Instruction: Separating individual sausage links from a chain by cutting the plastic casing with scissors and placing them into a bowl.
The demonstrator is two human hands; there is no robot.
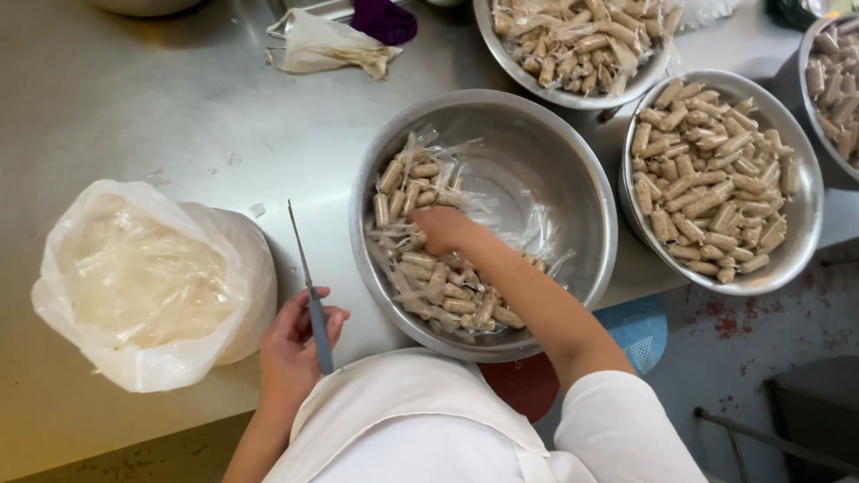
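Hidden parts: fingertips of the right hand [440,229] are buried among the wrapped rolls, so whether they pinch one cannot be told; the face is out of view, and the body shows only as a white apron and sleeve at the bottom edge.
Cut off: a bowl of wrapped rolls [573,49] at the top edge and a further bowl [837,80] at the right edge are only partly in frame.
Hard to make out: the contents of the white plastic bag [152,282] read as crumpled clear film, not more.
Right hand: arm reaches forward from the lower right, wrist bent down, palm over the middle of the steel bowl [483,224], resting on the film-wrapped rolls [438,291].
Left hand [295,344]: lies at the table edge, palm turned up, fingers curled loosely round the handle of a thin knife [309,286]; the blade points away from the body, just left of the bowl.
Rolls: heaped along the near and left side of the bowl with loose film; the far right of the bowl is bare.
Unwrapped rolls: fill a bowl [716,183] just to the right, touching the table edge.
Surroundings: steel table [134,107], a crumpled cloth [327,45], a purple rag [385,20].
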